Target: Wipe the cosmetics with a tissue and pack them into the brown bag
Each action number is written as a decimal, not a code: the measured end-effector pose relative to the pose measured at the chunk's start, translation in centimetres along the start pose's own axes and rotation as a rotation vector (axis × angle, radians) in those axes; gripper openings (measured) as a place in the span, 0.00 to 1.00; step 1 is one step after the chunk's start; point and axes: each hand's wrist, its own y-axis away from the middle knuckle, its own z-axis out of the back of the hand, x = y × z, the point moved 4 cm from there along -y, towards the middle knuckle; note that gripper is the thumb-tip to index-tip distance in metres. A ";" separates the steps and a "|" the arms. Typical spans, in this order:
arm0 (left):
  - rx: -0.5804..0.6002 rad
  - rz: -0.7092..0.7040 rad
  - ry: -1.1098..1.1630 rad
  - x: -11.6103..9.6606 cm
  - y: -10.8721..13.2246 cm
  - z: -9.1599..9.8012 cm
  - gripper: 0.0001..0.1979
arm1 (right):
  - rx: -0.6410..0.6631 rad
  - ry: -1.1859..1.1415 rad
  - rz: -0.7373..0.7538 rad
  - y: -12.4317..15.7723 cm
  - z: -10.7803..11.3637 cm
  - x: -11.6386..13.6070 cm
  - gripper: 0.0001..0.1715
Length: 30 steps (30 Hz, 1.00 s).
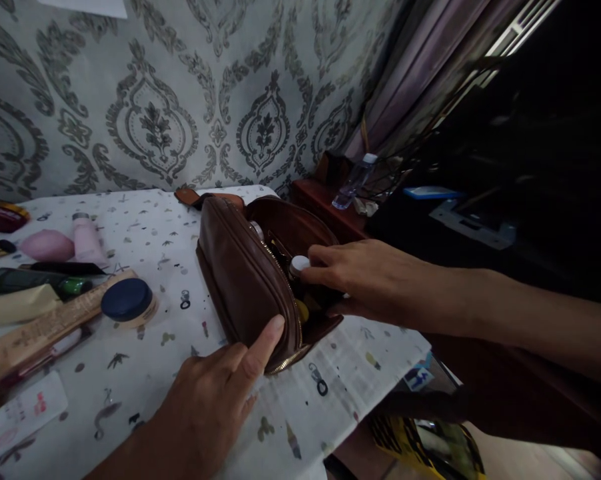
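A brown leather toiletry bag (245, 287) stands unzipped on the patterned tablecloth. My right hand (353, 273) reaches into its opening from the right. Its fingers close round a small white-capped container (299, 265), whose lower part is hidden in the bag. Beside the zip lies something yellow (302, 311), too covered to name. My left hand (218, 393) rests by the bag's near corner, index finger stretched against the leather and the other fingers partly bent, holding nothing.
At left lie a navy-lidded jar (127, 301), a pink tube (88, 240), a pink sponge (47, 246), a green bottle (10, 281) and several other cosmetics. A water bottle (354, 181) stands past the table's right side. A yellow-and-black bag (405, 450) is below the table edge.
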 end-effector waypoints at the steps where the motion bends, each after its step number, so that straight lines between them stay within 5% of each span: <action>1: 0.000 0.001 -0.004 0.0 0.0 0.0 0.40 | -0.014 0.014 0.011 0.2 0.1 0.1 0.22; 19: 0.043 0.012 0.012 0.4 0.7 -0.8 0.44 | -0.146 -0.130 -0.150 0.4 0.0 -0.1 0.13; 30: 0.205 0.077 0.064 0.8 1.3 -1.3 0.43 | -0.146 0.019 -0.177 1.4 0.5 0.3 0.16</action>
